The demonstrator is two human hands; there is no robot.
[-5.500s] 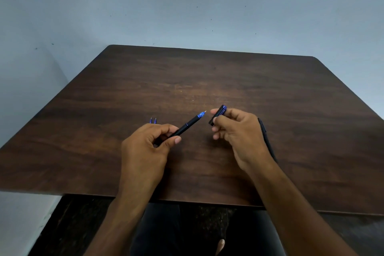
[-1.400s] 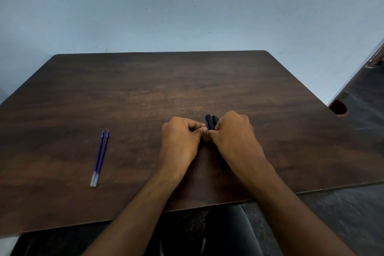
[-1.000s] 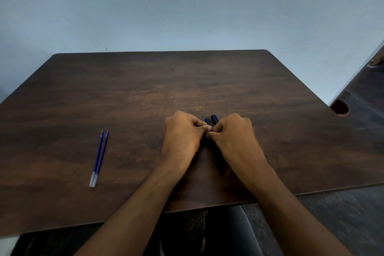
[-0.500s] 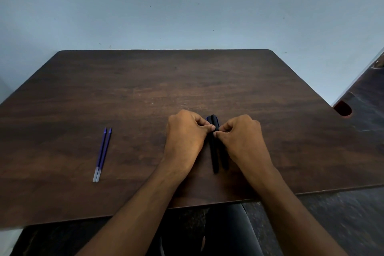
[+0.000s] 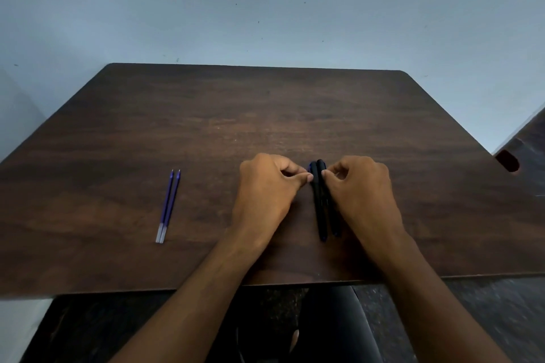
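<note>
Two black pens [image 5: 320, 200] lie side by side on the dark wooden table [image 5: 265, 115], pointing away from me, with blue showing at their ends. My left hand [image 5: 269, 188] rests on the table just left of them, fingers curled. Its thumb and index tips touch the left pen near its far end. My right hand [image 5: 361, 190] rests just right of them, also curled. Its index tip touches the right pen near the far end, and the hand hides part of that pen's side. Neither hand wraps around a pen.
Two thin blue refills [image 5: 168, 206] with clear ends lie together on the table's left part. The table's near edge runs just below my wrists. A second dark surface with a cut-out hole [image 5: 507, 160] stands at the right. A pale wall is behind.
Over the last second my hands have drawn slightly apart, uncovering both pens lying together between them. The refills have not moved.
</note>
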